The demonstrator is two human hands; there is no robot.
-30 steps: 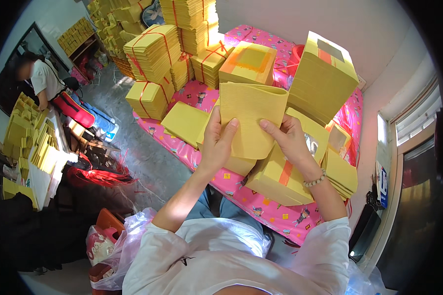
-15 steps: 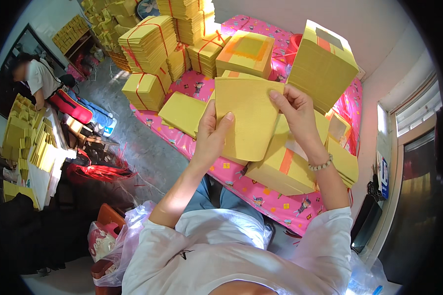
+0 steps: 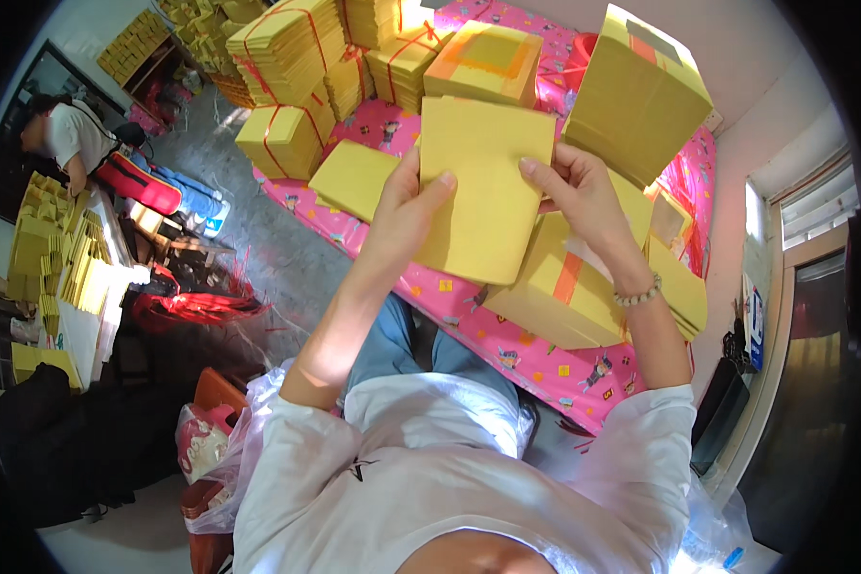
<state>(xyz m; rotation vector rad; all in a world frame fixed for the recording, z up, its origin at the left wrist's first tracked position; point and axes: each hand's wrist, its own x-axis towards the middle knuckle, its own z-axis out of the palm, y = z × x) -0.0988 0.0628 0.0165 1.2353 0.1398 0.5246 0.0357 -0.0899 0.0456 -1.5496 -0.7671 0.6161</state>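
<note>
Between my two hands I hold a rectangular yellow paper (image 3: 483, 201) upright above the bed; whether it is one sheet or several I cannot tell. My left hand (image 3: 411, 206) grips its left edge, with the thumb on the near face and the fingers hidden behind. My right hand (image 3: 579, 191), with a beaded bracelet on the wrist, pinches the right edge, its fingers curled at and behind it. Just beyond and right of the paper lies a yellow stack with an orange band (image 3: 566, 279). A flat yellow pile (image 3: 351, 180) rests left of my left hand.
Tied yellow bundles (image 3: 287, 53) are piled on the pink patterned bed cover (image 3: 469, 304). A tall yellow stack (image 3: 633, 105) stands at the right, near a window (image 3: 818, 220). Left, a person (image 3: 81, 143) leans over a table (image 3: 96, 335). Plastic bags (image 3: 249, 450) sit beside me.
The yellow paper has risen relative to my hands, and my right hand now holds it lower along the right edge, away from the top corner. The view has shifted slightly.
</note>
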